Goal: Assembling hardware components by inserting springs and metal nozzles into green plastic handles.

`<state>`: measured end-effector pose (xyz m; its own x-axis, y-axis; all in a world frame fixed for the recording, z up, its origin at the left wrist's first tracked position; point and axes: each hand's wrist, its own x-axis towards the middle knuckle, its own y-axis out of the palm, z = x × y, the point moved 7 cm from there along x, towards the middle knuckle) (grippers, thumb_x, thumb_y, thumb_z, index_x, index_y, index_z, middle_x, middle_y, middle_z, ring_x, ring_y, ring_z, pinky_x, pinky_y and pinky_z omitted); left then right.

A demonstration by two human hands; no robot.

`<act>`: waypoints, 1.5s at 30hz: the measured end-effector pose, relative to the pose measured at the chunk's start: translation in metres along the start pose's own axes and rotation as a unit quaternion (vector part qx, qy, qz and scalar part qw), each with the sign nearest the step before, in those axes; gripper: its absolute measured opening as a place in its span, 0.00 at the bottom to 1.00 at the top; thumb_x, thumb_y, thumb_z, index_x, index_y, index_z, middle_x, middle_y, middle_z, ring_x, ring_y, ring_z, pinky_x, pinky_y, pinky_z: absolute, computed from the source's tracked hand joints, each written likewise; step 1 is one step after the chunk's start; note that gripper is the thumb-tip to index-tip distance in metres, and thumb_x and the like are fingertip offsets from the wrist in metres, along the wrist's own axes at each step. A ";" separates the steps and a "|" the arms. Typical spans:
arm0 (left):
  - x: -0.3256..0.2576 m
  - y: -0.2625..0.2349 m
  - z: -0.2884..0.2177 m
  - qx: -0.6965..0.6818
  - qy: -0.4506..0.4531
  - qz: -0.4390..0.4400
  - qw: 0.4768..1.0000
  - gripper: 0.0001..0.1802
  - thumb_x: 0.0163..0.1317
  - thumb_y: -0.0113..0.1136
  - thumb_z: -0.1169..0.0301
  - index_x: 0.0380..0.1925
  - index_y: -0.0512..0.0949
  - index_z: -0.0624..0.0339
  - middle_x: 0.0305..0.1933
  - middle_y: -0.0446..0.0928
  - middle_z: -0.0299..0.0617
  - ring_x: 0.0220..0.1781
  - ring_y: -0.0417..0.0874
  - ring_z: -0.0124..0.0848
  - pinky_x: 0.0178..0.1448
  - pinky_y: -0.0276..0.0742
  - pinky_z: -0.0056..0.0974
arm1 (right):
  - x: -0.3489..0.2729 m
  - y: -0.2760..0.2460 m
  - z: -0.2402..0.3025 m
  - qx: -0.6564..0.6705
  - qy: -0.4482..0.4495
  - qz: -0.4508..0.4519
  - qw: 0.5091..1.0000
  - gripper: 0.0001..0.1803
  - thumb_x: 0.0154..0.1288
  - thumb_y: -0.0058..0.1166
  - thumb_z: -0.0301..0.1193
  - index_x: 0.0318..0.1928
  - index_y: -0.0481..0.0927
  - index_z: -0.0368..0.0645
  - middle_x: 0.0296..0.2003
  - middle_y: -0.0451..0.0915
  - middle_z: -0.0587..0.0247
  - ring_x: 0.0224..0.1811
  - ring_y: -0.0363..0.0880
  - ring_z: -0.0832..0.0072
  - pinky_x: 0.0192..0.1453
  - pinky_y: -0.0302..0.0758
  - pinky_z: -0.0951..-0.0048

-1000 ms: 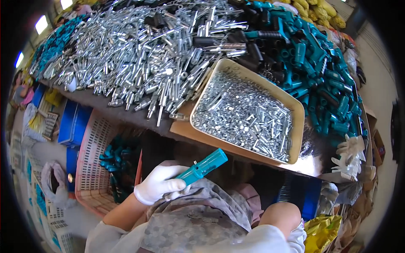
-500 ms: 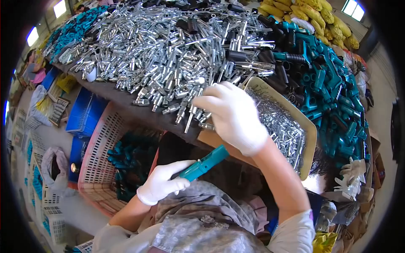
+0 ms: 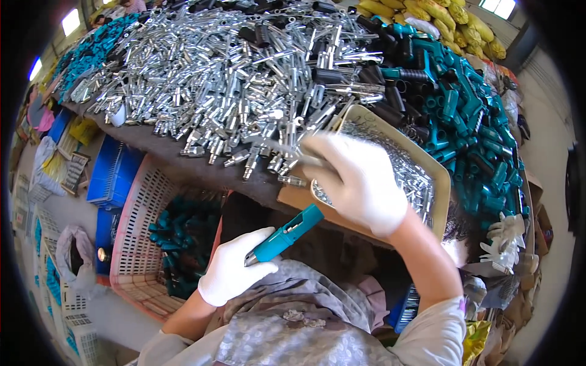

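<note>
White gloves cover both my hands. My left hand (image 3: 229,274), low and left of centre, is wrapped round a teal plastic grease-gun-like housing (image 3: 288,235); it tilts up to the right, with a slot near its upper end and a bit of metal at its lower end. Above and to the right, my right hand (image 3: 366,186) grips a slim metal rod (image 3: 282,148), smeared by motion, which points left over the table's near edge. Close in front of it lies a big heap of shiny metal fittings and rods (image 3: 207,79).
Behind my right hand a tan tray (image 3: 441,201) holds small metal pieces. More teal housings (image 3: 467,116) and black tubes are piled at the right. A pink basket (image 3: 131,244) with teal parts stands below left, beside blue crates (image 3: 113,168). White gloves (image 3: 505,241) lie far right.
My right hand has come down and right from the heap's edge, bringing the metal rod with it. The left hand still holds the teal housing, whose lower metal end now shows.
</note>
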<state>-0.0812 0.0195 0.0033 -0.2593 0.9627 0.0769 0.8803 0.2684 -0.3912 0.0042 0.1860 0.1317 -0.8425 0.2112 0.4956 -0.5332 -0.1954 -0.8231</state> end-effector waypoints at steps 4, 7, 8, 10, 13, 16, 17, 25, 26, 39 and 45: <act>0.016 0.023 -0.022 0.056 0.046 0.027 0.997 0.34 0.49 0.74 0.70 0.58 0.75 0.62 0.41 0.82 0.54 0.39 0.85 0.47 0.44 0.81 0.41 | -0.088 -0.030 0.018 -0.025 0.159 0.063 0.985 0.21 0.54 0.63 0.21 0.51 0.80 0.38 0.31 0.82 0.49 0.32 0.83 0.52 0.35 0.78 0.62; 0.022 0.041 -0.046 0.114 0.144 0.049 0.982 0.34 0.50 0.74 0.67 0.59 0.74 0.58 0.31 0.80 0.47 0.29 0.84 0.42 0.32 0.78 0.39 | -0.137 -0.070 0.054 0.014 0.101 -0.136 0.985 0.19 0.54 0.55 0.16 0.49 0.77 0.31 0.25 0.81 0.53 0.23 0.79 0.64 0.25 0.72 0.66; 0.025 0.050 -0.052 0.125 0.164 0.055 0.977 0.34 0.50 0.74 0.67 0.59 0.74 0.58 0.31 0.80 0.46 0.29 0.84 0.41 0.32 0.78 0.39 | -0.153 -0.064 0.061 -0.046 0.101 -0.115 0.987 0.18 0.55 0.55 0.17 0.48 0.79 0.36 0.24 0.78 0.57 0.22 0.76 0.66 0.24 0.69 0.67; 0.030 0.063 -0.074 0.136 0.199 0.062 0.969 0.33 0.51 0.73 0.65 0.58 0.75 0.57 0.30 0.80 0.44 0.28 0.85 0.41 0.32 0.79 0.39 | -0.151 -0.030 0.044 -0.160 0.165 0.021 0.973 0.17 0.54 0.65 0.24 0.47 0.83 0.39 0.24 0.77 0.62 0.20 0.75 0.67 0.26 0.71 0.68; 0.036 0.078 -0.065 0.144 0.167 0.123 0.968 0.29 0.52 0.71 0.64 0.56 0.75 0.56 0.31 0.81 0.44 0.30 0.85 0.42 0.32 0.79 0.41 | -0.186 -0.058 0.034 -0.107 0.193 -0.182 0.958 0.18 0.48 0.64 0.23 0.44 0.84 0.38 0.20 0.76 0.61 0.17 0.72 0.65 0.21 0.67 0.67; 0.031 0.082 -0.082 0.150 0.202 0.087 0.964 0.30 0.53 0.71 0.64 0.56 0.75 0.57 0.30 0.81 0.44 0.30 0.85 0.43 0.33 0.80 0.42 | -0.187 -0.067 0.051 -0.144 0.149 -0.071 0.976 0.21 0.44 0.65 0.27 0.44 0.85 0.42 0.20 0.77 0.64 0.17 0.72 0.67 0.22 0.68 0.66; 0.035 0.083 -0.089 0.153 0.169 0.110 0.967 0.31 0.51 0.73 0.63 0.56 0.76 0.57 0.37 0.83 0.48 0.35 0.86 0.45 0.37 0.81 0.42 | -0.177 -0.044 0.036 -0.174 0.178 -0.034 0.968 0.24 0.50 0.67 0.30 0.51 0.83 0.46 0.21 0.74 0.65 0.19 0.73 0.66 0.24 0.69 0.65; 0.032 0.080 -0.077 0.210 0.158 0.126 0.957 0.31 0.52 0.73 0.60 0.57 0.76 0.55 0.39 0.82 0.47 0.36 0.86 0.44 0.39 0.81 0.41 | -0.214 -0.082 -0.059 -0.253 0.345 -0.191 0.883 0.18 0.64 0.56 0.23 0.55 0.81 0.44 0.35 0.80 0.52 0.35 0.79 0.55 0.41 0.76 0.61; 0.032 0.081 -0.081 0.205 0.181 0.119 0.954 0.30 0.54 0.72 0.59 0.56 0.75 0.55 0.35 0.82 0.44 0.33 0.85 0.43 0.36 0.81 0.41 | -0.221 -0.078 -0.072 -0.282 0.380 -0.146 0.869 0.17 0.66 0.55 0.24 0.55 0.81 0.46 0.37 0.79 0.52 0.37 0.79 0.54 0.42 0.75 0.59; 0.032 0.088 -0.098 0.272 0.315 0.177 0.892 0.25 0.53 0.69 0.60 0.52 0.77 0.51 0.32 0.77 0.36 0.31 0.82 0.34 0.33 0.77 0.36 | -0.199 0.003 -0.012 0.270 0.331 0.162 0.890 0.24 0.58 0.65 0.50 0.39 0.85 0.40 0.28 0.83 0.51 0.33 0.83 0.52 0.40 0.79 0.59; 0.029 0.108 -0.094 0.258 0.345 0.136 0.892 0.26 0.53 0.66 0.64 0.53 0.76 0.56 0.46 0.79 0.40 0.43 0.83 0.36 0.43 0.80 0.38 | -0.181 0.002 -0.009 0.143 0.243 0.140 0.949 0.23 0.61 0.62 0.51 0.32 0.83 0.42 0.26 0.82 0.51 0.33 0.83 0.50 0.37 0.77 0.55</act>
<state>0.0435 0.0798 0.0492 0.3999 0.8290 0.3909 0.5262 0.1415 -0.8385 0.1560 0.1563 0.0378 -0.8560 0.5164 0.0244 -0.3513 -0.5463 -0.7604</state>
